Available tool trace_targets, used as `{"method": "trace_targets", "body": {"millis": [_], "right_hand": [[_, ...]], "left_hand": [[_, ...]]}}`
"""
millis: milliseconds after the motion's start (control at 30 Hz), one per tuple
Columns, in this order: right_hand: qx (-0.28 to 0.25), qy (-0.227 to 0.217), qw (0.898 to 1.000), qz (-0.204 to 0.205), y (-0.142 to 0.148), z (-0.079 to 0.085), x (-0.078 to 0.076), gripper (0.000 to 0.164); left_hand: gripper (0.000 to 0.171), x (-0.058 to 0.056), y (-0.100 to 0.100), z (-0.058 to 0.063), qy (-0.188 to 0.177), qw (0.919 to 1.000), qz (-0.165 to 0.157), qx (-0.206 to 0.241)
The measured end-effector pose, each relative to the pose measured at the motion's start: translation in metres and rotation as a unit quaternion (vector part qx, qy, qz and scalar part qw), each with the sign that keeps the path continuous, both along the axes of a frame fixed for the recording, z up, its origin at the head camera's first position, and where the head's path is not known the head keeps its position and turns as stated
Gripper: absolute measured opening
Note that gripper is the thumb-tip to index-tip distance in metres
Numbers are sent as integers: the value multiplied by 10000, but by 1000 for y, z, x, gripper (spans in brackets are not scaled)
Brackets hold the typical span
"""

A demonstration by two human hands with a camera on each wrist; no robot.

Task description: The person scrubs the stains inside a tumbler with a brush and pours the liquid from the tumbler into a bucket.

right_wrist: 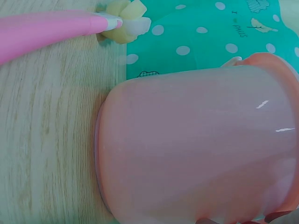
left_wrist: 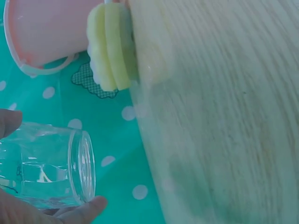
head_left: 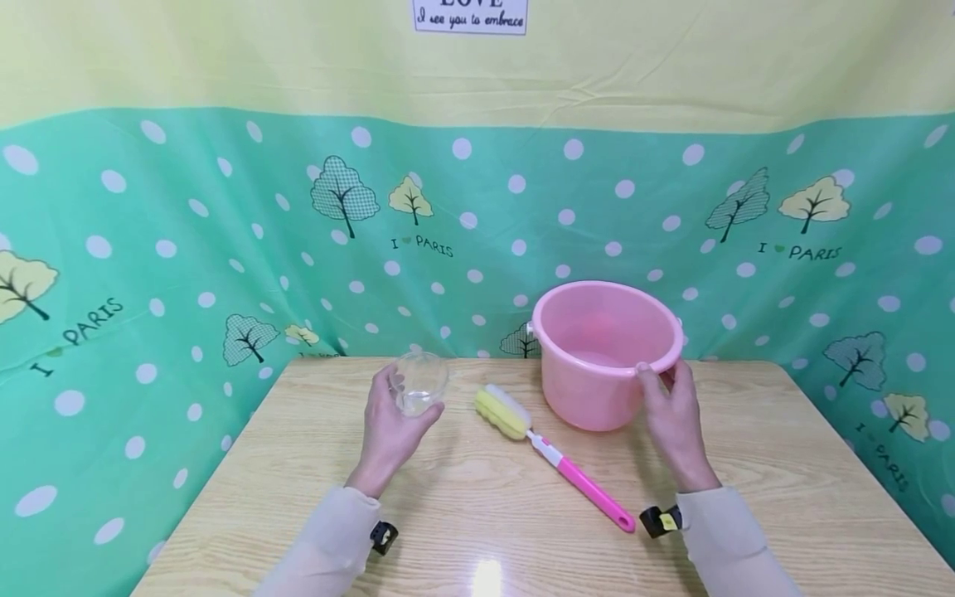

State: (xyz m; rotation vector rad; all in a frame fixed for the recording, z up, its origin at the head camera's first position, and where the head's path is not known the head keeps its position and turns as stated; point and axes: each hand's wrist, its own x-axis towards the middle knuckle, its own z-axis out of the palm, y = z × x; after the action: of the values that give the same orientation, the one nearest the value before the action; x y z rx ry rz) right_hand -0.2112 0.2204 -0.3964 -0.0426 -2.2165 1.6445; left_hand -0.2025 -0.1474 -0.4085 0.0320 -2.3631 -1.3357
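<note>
My left hand (head_left: 391,427) grips a clear cup (head_left: 419,383) at the left of the table, thumb on one side and fingers on the other. In the left wrist view the transparent cup (left_wrist: 51,165) shows between thumb and fingers. On the right, my right hand (head_left: 671,414) holds the rim of a pink bucket (head_left: 593,390), thumb over the edge. The right wrist view shows the bucket's side (right_wrist: 196,140), with fingertips at the bottom edge. Between the hands lies a sponge brush (head_left: 585,489) with a pink handle and a yellow and white head.
The wooden table (head_left: 462,514) reaches back to a green dotted curtain (head_left: 462,215) printed with trees. Black bands with small devices sit on both wrists. A white handle joint (head_left: 531,328) sticks out at the bucket's left.
</note>
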Motion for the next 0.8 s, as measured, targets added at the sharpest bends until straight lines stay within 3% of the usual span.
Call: {"method": "trace_targets", "body": {"millis": [800], "right_hand": [[20, -57, 10000, -66, -1, 1, 1, 67]], "left_hand": [[97, -7, -11, -18, -966, 9944, 74, 423]]}}
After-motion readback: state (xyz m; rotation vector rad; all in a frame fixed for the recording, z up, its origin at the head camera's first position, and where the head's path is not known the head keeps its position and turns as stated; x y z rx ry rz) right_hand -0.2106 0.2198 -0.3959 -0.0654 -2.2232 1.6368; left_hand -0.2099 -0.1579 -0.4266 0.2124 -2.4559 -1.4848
